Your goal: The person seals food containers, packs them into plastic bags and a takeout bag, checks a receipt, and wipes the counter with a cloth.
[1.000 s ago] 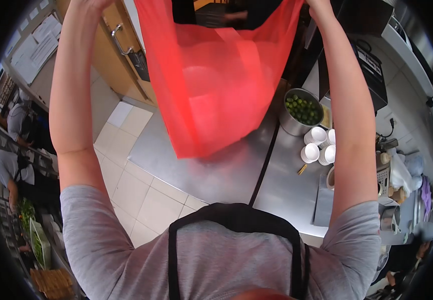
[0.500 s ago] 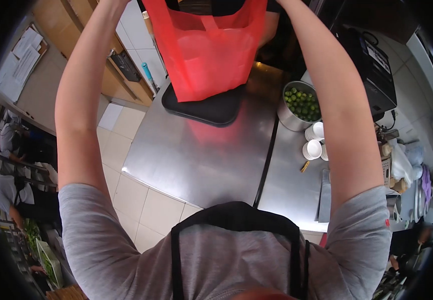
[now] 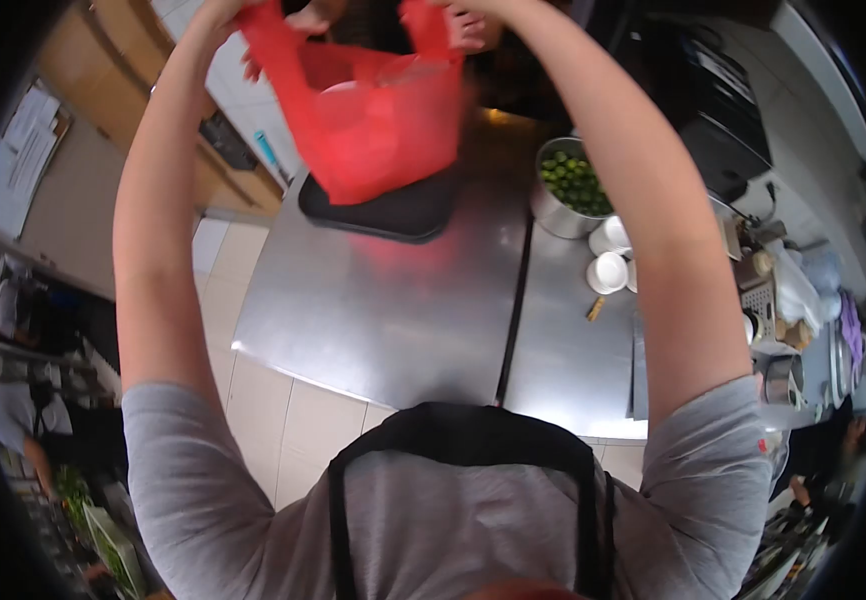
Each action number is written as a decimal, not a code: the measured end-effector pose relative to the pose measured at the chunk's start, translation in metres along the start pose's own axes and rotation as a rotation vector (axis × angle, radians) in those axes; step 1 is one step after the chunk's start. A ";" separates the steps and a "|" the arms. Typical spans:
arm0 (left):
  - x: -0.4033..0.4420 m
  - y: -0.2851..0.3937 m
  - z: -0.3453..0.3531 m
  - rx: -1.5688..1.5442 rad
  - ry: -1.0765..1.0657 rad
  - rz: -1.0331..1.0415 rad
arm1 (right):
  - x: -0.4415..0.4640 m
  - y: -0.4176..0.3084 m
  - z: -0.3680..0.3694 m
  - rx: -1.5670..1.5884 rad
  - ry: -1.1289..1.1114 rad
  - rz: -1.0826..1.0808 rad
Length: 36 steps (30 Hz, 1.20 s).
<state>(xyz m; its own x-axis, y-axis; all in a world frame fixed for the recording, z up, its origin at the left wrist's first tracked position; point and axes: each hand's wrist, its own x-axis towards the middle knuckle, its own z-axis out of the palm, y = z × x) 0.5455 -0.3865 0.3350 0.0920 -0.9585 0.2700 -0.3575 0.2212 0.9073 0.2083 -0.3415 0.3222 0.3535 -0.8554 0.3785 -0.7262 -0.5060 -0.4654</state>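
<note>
A red carrier bag (image 3: 383, 140) stands on a black tray (image 3: 378, 218) at the far end of the steel counter. My left hand (image 3: 252, 67), partly cut off by the upper edge, grips one handle of the bag. Around the other handle, the fingers of my right hand (image 3: 465, 28) are closed. Something pale and rounded shows inside the bag's mouth, too blurred to name. A bit of skin near the bag's top could be another person's hand; I cannot tell whose.
Right of the steel counter (image 3: 383, 320) stand a metal pot of small green fruits (image 3: 571, 185), white cups (image 3: 608, 272) and a small yellow item (image 3: 595, 308). A black machine (image 3: 713, 120) sits beyond. Other people work at the far left and right.
Both my hands have come lower into view, and the bag's top has dropped and drawn narrower. The whole scene has shifted slightly leftward and up.
</note>
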 end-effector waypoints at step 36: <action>-0.437 0.050 0.571 0.217 -0.389 0.142 | -0.793 0.440 -0.184 0.159 -0.009 0.767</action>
<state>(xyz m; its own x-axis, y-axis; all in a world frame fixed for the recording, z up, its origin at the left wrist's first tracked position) -0.0431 -0.0598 0.0785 -0.3128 -0.9267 0.2083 -0.5315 0.3525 0.7702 -0.5002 0.1343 -0.0355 -0.2074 -0.9730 -0.1010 -0.6763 0.2172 -0.7039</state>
